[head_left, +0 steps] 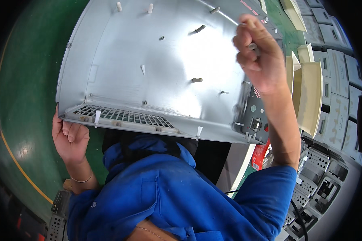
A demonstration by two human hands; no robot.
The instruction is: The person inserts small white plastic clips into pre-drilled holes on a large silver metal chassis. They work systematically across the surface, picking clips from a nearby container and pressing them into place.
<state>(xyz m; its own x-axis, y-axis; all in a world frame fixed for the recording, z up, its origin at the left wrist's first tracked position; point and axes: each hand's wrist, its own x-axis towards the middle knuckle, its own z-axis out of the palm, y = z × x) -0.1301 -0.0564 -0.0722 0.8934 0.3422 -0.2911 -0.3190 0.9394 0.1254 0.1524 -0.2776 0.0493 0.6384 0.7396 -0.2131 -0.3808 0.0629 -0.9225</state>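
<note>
A large grey sheet-metal computer case [149, 68] fills the upper middle, tilted toward me, with small standoffs on its inner panel and a vent grille [124, 116] along its near edge. My left hand [69, 138] grips the case's lower left corner from beneath. My right hand [258, 54] is closed around a thin metal tool or rod at the case's upper right edge. A port panel [253, 116] shows on the case's right end. My blue sleeves and jacket fill the lower part of the view.
Stacks of beige and grey case fronts [334, 92] and metal chassis parts [317, 180] line the right side. A red object [260, 154] sits below the case. A green floor [24, 100] with a yellow line lies to the left. Perforated metal parts [58, 213] sit at lower left.
</note>
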